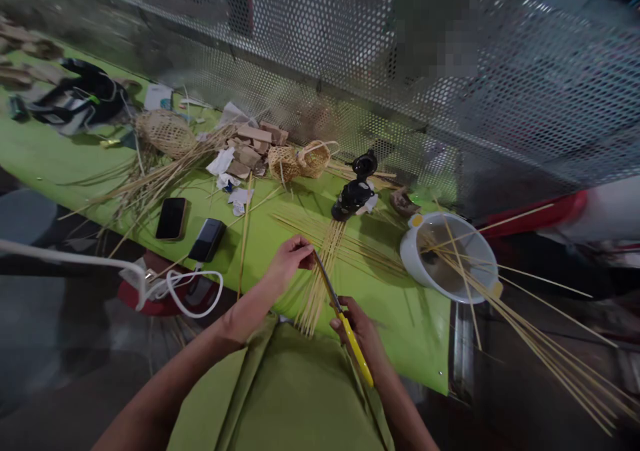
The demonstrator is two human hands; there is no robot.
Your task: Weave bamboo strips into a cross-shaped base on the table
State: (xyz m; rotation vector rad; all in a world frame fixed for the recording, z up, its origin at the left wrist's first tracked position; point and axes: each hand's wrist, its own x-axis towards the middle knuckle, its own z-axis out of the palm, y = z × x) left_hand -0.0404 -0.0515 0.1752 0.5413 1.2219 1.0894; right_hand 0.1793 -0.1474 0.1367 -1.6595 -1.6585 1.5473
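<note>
My right hand (357, 328) is closed round a long-bladed knife (353, 344) with a yellow handle, its blade slanting up and left over the table. At the blade's tip, my left hand (294, 256) has thumb and fingers pinched together; whatever is between them is too small to make out. Beneath the blade, a band of thin bamboo strips (320, 284) runs toward my body, crossed by further strips (370, 251) lying sideways. A black object with a rounded top (353, 196) sits on the far end of the band.
A white bucket (413, 261) with long strips poking out stands at the table's right end. Two small woven baskets (299, 161), wood blocks (255, 138) and a larger woven piece (165, 132) lie along the back. Left of my hands are a phone (171, 218) and a cabled black device (207, 239).
</note>
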